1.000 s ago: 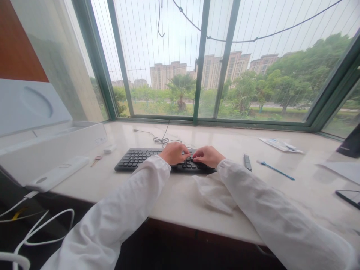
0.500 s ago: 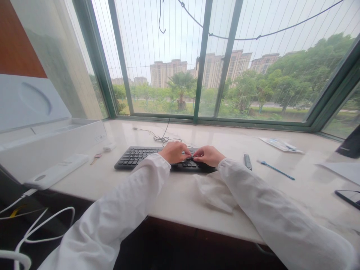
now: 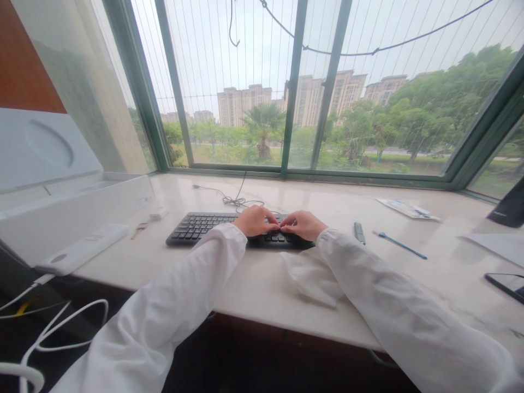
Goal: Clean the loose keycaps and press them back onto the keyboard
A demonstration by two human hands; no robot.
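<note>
A black keyboard [image 3: 200, 228] lies across the white countertop. My left hand [image 3: 256, 220] rests over its middle, fingers curled and thumb and fingertips pinched together above the keys. Facing it, my right hand [image 3: 305, 225] is pinched too, over the right part of the keyboard. The fingertips of both hands meet just above the keys. Something small and dark may be between them, but the fingers hide most of it. A crumpled white cloth or tissue [image 3: 313, 278] lies just in front of the keyboard, partly under my right sleeve.
Right of the keyboard lie a small grey stick [image 3: 359, 233], a thin blue tool [image 3: 403, 245], a flat packet [image 3: 409, 209] and a phone [image 3: 507, 286]. Leftward are a key [image 3: 140, 230], a white power strip [image 3: 85, 248] and a white box [image 3: 82, 207]. Behind runs a coiled cable [image 3: 237, 202].
The fingertips have shifted slightly and come closer together. The small dark piece seen between them earlier is now mostly hidden. The keyboard has stayed in place.
</note>
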